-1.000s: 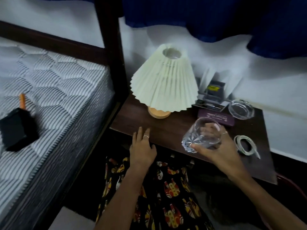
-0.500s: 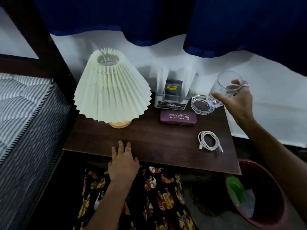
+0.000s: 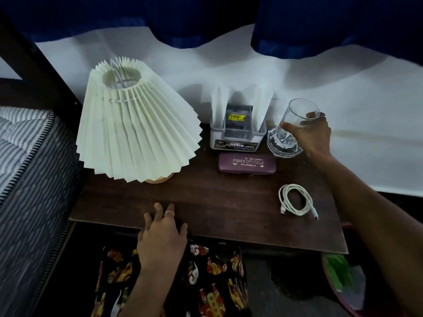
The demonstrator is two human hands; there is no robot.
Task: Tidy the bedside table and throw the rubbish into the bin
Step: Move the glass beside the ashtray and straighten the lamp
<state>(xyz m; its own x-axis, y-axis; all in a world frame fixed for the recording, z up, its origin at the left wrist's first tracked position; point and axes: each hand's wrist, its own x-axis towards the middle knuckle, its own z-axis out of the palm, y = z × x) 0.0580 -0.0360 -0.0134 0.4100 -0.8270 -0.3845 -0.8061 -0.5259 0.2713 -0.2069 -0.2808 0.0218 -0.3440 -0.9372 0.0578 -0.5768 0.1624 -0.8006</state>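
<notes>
Head view shows your right hand (image 3: 311,133) gripping the fragile, slippery glass (image 3: 295,124) mid-wall over the ashtray (image 3: 278,148) at the bedside table's (image 3: 206,197) back right corner, left hand (image 3: 162,234) released flat on its front edge.

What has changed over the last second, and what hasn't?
The right hand carried the glass from the table's front edge to the back right, lowering it tilted at the glass dish. Unchanged: grip on the glass, left hand on the front edge, lamp, case, cable.
</notes>
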